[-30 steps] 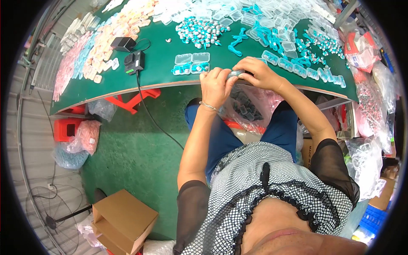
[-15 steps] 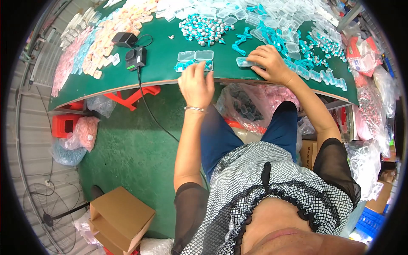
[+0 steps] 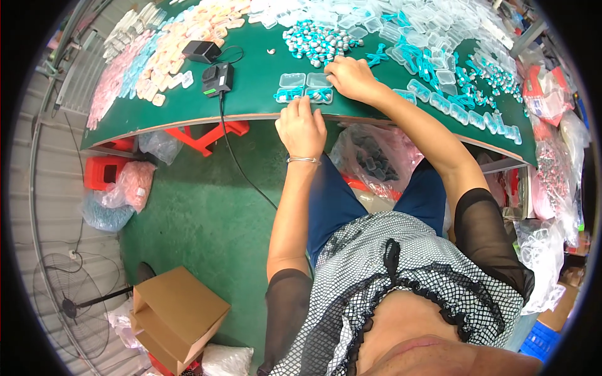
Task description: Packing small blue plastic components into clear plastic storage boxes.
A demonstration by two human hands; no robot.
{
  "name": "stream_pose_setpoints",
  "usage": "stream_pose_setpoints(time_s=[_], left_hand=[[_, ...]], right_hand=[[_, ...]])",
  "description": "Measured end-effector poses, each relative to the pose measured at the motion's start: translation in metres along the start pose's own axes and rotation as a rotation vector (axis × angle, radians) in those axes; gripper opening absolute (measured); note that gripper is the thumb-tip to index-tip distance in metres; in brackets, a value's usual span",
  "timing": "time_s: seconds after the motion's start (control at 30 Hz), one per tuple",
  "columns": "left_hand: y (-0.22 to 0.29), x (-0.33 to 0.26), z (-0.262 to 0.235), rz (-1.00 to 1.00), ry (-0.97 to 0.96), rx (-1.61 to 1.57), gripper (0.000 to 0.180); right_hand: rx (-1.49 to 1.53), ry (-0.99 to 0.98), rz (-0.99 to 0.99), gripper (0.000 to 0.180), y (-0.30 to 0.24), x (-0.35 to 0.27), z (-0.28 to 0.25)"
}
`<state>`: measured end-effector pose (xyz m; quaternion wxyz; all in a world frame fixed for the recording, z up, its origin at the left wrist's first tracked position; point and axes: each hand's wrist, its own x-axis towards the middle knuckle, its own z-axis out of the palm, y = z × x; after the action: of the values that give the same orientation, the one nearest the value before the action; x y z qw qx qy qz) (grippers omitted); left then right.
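- The left hand (image 3: 301,125) lies flat at the near edge of the green table (image 3: 251,103), fingers stretched out and slightly spread. Its fingertips touch the near side of a small clear box (image 3: 290,94) with teal pieces inside; it grips nothing.
- A thin bracelet (image 3: 303,160) circles the left wrist.
- The right hand (image 3: 351,78) rests palm down on the table just behind and to the right of the boxes. Its fingers curl loosely toward a second clear box (image 3: 318,93), which sits touching the first. Whether the fingers pinch anything beneath them cannot be told.
- Both boxes have open lids and sit side by side near the table's front edge, between the two hands.
- Just beyond the right hand lies a heap of teal and silver small parts (image 3: 316,42).
- To the right, a row of filled clear boxes (image 3: 464,109) runs along the curved table edge.
- Farther back, empty clear boxes (image 3: 376,15) are piled up.
- To the left of the hands, a black device (image 3: 218,78) sits on the table with its cord (image 3: 241,169) dropping over the edge to the green floor.
- On the far left of the table lie pink and pale packets (image 3: 157,50).
- Under the table, by the person's knees, sits a plastic bag (image 3: 370,156) of boxes.
- A cardboard box (image 3: 179,316) stands on the floor, well apart.
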<state>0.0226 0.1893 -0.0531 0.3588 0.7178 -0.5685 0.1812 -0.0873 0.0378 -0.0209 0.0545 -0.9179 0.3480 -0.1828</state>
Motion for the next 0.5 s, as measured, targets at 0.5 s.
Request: stream_pose_setpoints(time_s=[0.5], left_hand=[[0.025,-0.004,0.0,0.235,-0.089,-0.232,0.033]], right_hand=[[-0.033,-0.042,-0.13,0.006,0.029,-0.021,-0.02]])
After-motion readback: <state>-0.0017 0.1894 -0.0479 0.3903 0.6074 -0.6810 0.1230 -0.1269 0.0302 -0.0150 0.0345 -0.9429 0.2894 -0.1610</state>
